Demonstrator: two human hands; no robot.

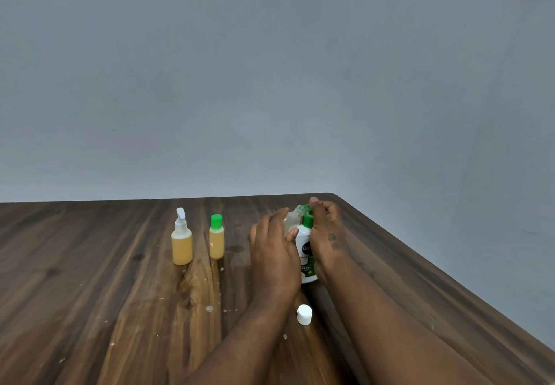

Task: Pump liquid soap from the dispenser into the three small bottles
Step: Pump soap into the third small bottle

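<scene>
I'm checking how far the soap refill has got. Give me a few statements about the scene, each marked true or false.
1. The left hand holds a clear bottle up at the top of the dispenser. True.
2. The white cap is on the clear bottle. False: it lies on the table between the forearms.
3. The spray bottle and the green-capped bottle hold yellow liquid. True.
4. The right hand rests flat on the table. False: its fingers curl over the dispenser's green pump.
5. The green-capped bottle lies on its side. False: it stands upright.
</scene>
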